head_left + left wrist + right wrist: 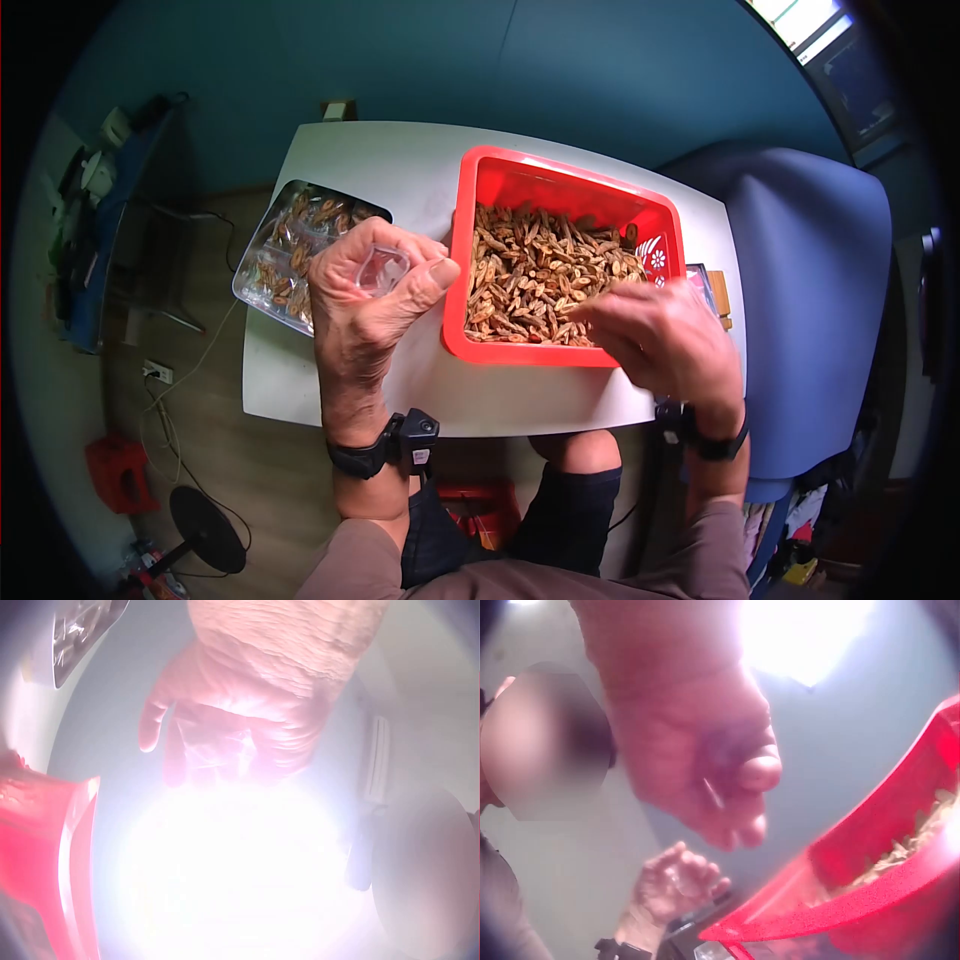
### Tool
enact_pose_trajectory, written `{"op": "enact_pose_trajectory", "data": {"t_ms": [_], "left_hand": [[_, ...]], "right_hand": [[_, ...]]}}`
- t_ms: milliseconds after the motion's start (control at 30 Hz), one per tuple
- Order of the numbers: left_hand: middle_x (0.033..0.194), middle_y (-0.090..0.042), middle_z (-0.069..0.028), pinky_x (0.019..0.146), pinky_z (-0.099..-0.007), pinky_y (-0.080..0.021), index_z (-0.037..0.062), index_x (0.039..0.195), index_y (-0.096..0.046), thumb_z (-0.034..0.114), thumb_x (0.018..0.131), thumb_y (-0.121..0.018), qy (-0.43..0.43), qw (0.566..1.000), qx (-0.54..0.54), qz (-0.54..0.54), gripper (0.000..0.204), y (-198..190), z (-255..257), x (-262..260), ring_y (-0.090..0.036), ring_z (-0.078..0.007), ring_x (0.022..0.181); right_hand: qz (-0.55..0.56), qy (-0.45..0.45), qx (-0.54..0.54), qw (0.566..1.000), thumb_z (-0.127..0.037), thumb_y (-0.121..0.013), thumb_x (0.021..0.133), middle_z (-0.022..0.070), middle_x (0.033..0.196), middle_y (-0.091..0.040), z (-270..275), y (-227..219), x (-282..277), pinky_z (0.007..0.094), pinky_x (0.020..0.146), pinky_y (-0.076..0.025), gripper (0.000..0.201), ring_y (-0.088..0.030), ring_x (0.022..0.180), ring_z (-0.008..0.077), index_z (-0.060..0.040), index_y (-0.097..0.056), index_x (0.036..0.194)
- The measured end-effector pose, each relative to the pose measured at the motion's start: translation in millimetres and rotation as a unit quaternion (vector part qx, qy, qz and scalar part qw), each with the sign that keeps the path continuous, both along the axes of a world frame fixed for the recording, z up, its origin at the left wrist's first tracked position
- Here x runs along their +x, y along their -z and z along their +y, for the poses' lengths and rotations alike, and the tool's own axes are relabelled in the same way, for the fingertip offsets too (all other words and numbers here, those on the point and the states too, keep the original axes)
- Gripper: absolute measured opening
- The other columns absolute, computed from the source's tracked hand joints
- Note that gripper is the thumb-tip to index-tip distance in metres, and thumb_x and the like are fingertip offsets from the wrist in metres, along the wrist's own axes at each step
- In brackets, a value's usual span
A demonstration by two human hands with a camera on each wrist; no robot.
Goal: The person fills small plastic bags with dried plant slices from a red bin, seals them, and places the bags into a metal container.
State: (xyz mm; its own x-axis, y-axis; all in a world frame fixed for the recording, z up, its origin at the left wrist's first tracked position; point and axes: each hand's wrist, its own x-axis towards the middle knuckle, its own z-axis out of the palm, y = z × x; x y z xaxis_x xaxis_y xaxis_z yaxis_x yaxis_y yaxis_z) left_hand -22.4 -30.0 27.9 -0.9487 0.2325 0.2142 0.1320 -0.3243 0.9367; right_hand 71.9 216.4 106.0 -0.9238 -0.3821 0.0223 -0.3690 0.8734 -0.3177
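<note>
A small clear plastic bag is held in my left hand, its mouth spread between the curled fingers and thumb. The same bag shows pale against the palm in the left wrist view. My right hand is over the near right side of a red plastic basket, blurred, with fingers pointing down-left. Inside the basket lies a thick layer of dried brown elongated pieces. In the right wrist view the right hand's fingers curl toward the palm, and no piece shows in them.
Left of the basket, a metal tray holds several clear bags filled with brown pieces. Both stand on a white table. A small wooden block sits behind the basket's right side. A blue-covered object stands close at right.
</note>
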Motion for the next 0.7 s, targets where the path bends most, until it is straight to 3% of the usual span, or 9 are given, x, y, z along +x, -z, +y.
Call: {"op": "enact_pose_trajectory", "data": {"t_ms": [100, 233, 333, 400, 467, 567, 700], "left_hand": [[0.082, -0.069, -0.0088, 0.093, -0.0391, -0.048, 0.0044, 0.08, -0.063, 0.003, 0.077, -0.082, 0.018, 1.0, 0.017, -0.007, 0.019, 0.3, -0.4, -1.1, -0.065, -0.0206, 0.086], [0.082, -0.069, -0.0091, 0.092, -0.0388, -0.049, 0.0045, 0.08, -0.063, 0.003, 0.077, -0.082, 0.003, 1.0, 0.001, 0.003, 0.019, 4.0, -6.5, -4.0, -0.066, -0.0208, 0.088], [0.082, -0.07, -0.0091, 0.091, -0.0384, -0.049, 0.0046, 0.08, -0.063, 0.003, 0.078, -0.082, -0.009, 1.0, 0.005, 0.0, 0.02, 5.2, -12.1, -6.5, -0.066, -0.0208, 0.088], [0.082, -0.07, -0.009, 0.091, -0.0382, -0.049, 0.0046, 0.08, -0.063, 0.004, 0.078, -0.082, -0.014, 1.0, 0.011, -0.003, 0.02, 6.6, -13.5, -7.6, -0.066, -0.0209, 0.088], [0.082, -0.071, -0.0085, 0.077, -0.0283, -0.053, 0.0029, 0.079, -0.062, 0.004, 0.08, -0.083, -0.006, 0.999, 0.026, 0.018, 0.021, 7.6, -13.2, -8.7, -0.064, -0.0115, 0.079], [0.08, -0.071, -0.0072, 0.076, -0.0287, -0.053, 0.0029, 0.078, -0.062, 0.004, 0.081, -0.083, 0.005, 0.999, 0.012, 0.047, 0.021, 6.3, -9.0, -8.2, -0.064, -0.0109, 0.078], [0.079, -0.071, -0.0058, 0.072, -0.0277, -0.054, 0.0033, 0.078, -0.062, 0.004, 0.081, -0.083, 0.013, 0.998, 0.007, 0.058, 0.021, 5.6, -6.3, -6.1, -0.064, -0.009, 0.077]], "right_hand": [[-0.028, -0.044, -0.013, 0.999, -0.008, -0.066, 0.089, 0.0144, 0.088, -0.07, 5.8, 23.4, -37.7, 0.0428, 0.07, -0.054, 0.02, -0.069, 0.079, 0.0337, -0.0033, -0.07, 0.108], [-0.072, -0.042, 0.062, 0.995, -0.013, -0.065, 0.091, 0.0152, 0.094, -0.071, -3.0, 51.9, -70.5, 0.0445, 0.075, -0.053, 0.026, -0.069, 0.088, 0.0339, -0.0054, -0.069, 0.115], [-0.146, -0.029, 0.132, 0.98, -0.015, -0.067, 0.09, 0.0178, 0.1, -0.071, -14.9, 64.9, -94.0, 0.0458, 0.086, -0.052, 0.038, -0.068, 0.097, 0.0338, -0.01, -0.065, 0.127], [-0.143, -0.034, 0.129, 0.981, -0.014, -0.067, 0.087, 0.0184, 0.098, -0.071, -18.7, 78.5, -104.3, 0.0464, 0.085, -0.053, 0.038, -0.068, 0.097, 0.0347, -0.0093, -0.066, 0.125], [-0.137, -0.056, 0.106, 0.983, -0.017, -0.07, 0.082, 0.0187, 0.096, -0.07, -22.2, 83.9, -109.8, 0.0473, 0.085, -0.054, 0.034, -0.068, 0.097, 0.0361, -0.0053, -0.068, 0.115], [-0.15, -0.062, 0.137, 0.977, -0.014, -0.071, 0.082, 0.0208, 0.1, -0.071, -29.5, 87.2, -112.8, 0.0476, 0.085, -0.053, 0.039, -0.067, 0.1, 0.0373, -0.0054, -0.065, 0.12], [-0.125, -0.09, 0.102, 0.983, -0.015, -0.069, 0.084, 0.0213, 0.09, -0.071, -20.7, 101.4, -114.5, 0.0483, 0.083, -0.053, 0.033, -0.068, 0.092, 0.0383, -0.0017, -0.066, 0.113]]}}
